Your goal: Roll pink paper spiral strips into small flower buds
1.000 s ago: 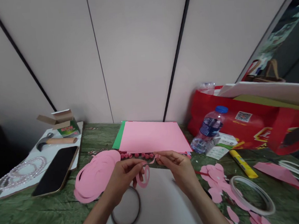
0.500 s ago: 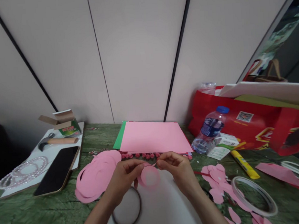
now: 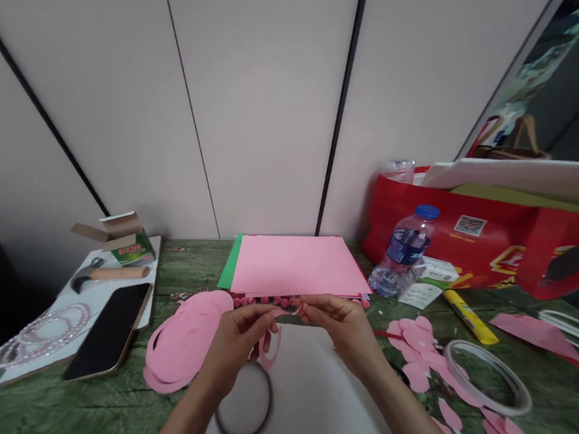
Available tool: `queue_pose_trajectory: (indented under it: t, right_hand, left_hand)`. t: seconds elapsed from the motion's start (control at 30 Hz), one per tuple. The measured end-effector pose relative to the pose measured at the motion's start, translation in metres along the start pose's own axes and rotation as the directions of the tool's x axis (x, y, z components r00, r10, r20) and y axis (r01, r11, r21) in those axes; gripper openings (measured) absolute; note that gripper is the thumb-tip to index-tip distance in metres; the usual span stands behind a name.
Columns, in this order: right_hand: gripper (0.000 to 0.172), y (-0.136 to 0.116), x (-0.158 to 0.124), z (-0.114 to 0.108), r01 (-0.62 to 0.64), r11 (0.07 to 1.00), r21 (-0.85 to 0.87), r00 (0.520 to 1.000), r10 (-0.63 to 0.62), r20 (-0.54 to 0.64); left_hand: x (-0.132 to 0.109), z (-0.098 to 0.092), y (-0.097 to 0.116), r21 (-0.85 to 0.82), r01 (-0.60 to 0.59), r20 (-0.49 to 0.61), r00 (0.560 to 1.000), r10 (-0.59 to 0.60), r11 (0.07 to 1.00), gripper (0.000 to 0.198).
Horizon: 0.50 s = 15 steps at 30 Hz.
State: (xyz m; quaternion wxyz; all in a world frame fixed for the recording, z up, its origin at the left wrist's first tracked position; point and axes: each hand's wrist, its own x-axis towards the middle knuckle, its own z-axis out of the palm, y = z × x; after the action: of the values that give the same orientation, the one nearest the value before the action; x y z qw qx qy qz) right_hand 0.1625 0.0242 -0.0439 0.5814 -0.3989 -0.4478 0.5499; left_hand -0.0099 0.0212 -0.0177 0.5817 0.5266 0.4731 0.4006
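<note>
My left hand [image 3: 235,341] and my right hand [image 3: 339,325] are raised over a white sheet [image 3: 309,403], both pinched on one curling pink paper strip [image 3: 274,342]. The strip runs between my fingertips and its loop hangs below my left hand. A dark ring [image 3: 244,408] lies on the white sheet under my left wrist. A row of small red-pink rolled pieces [image 3: 263,301] sits just beyond my fingers, along the edge of a pink paper stack [image 3: 296,263].
Pink cut circles [image 3: 179,343] lie at left, pink petals [image 3: 415,354] and a tape ring [image 3: 485,379] at right. A phone [image 3: 110,328], beads [image 3: 42,330] and hammer [image 3: 106,274] rest on a board. A water bottle [image 3: 402,248], glue stick [image 3: 465,317] and red bag [image 3: 495,227] stand right.
The hanging loop of the pink strip turned from a flat round face half a second ago to a narrower curl now. Both hands stayed in nearly the same place.
</note>
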Motion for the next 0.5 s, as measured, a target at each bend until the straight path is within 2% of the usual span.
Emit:
queue_pose_trajectory:
  t: [0.27,0.5]
  right_hand:
    - [0.014,-0.0048,-0.0023,0.0038,0.017,1.0,-0.026,1.0,-0.017,-0.001]
    - [0.017,-0.0024,-0.0013,0.0025,-0.004,0.999,-0.047,0.998,0.001,-0.06]
  left_hand:
    - [-0.0014,-0.0024,-0.0003,-0.067,0.067,0.069,0.996,-0.063,0.995,0.029]
    - [-0.0005,-0.0045,-0.0009,-0.13,0.078,0.088,0.994,-0.067,0.989,0.029]
